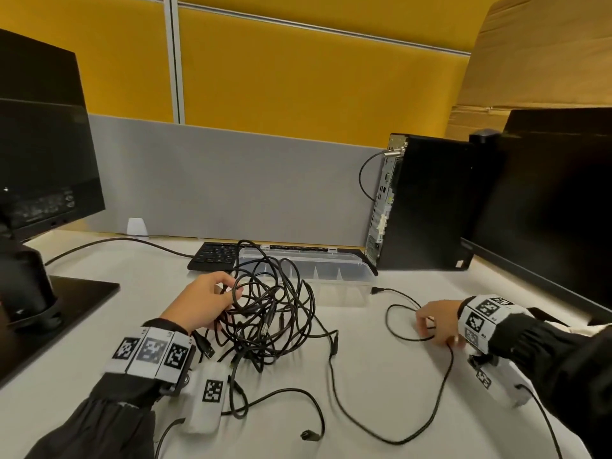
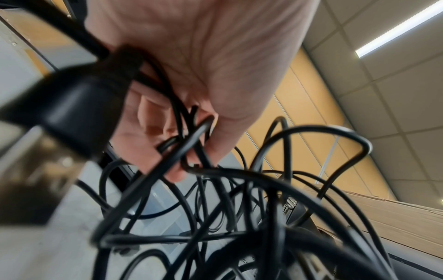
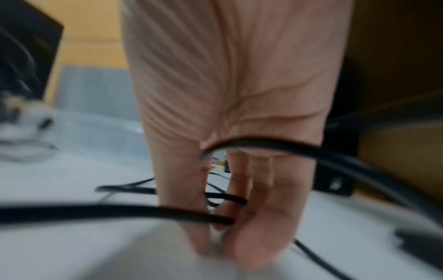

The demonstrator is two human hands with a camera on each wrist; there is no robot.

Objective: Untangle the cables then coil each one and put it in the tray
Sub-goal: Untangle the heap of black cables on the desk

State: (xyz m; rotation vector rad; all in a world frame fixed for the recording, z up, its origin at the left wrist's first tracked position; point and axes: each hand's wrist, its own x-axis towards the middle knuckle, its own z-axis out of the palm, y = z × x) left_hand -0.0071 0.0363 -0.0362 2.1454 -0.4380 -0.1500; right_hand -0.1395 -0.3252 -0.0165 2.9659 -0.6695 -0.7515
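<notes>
A knot of black cables (image 1: 268, 313) lies mid-desk, partly lifted. My left hand (image 1: 207, 301) grips its left side, fingers curled round several strands (image 2: 182, 144); a blurred USB plug (image 2: 55, 121) hangs close to the left wrist camera. One loose black cable (image 1: 427, 405) runs from the knot across the desk to my right hand (image 1: 437, 321), which pinches a small loop of it (image 3: 223, 219) against the desk. The clear plastic tray (image 1: 331, 276) sits behind the knot, with no cable inside it.
A black keyboard (image 1: 212, 255) lies behind the tray. A black PC tower (image 1: 427, 203) stands at the back right beside a monitor (image 1: 556, 200). Another monitor (image 1: 39, 154) and its flat base (image 1: 49, 323) take the left side. A grey partition (image 1: 231, 183) closes the back.
</notes>
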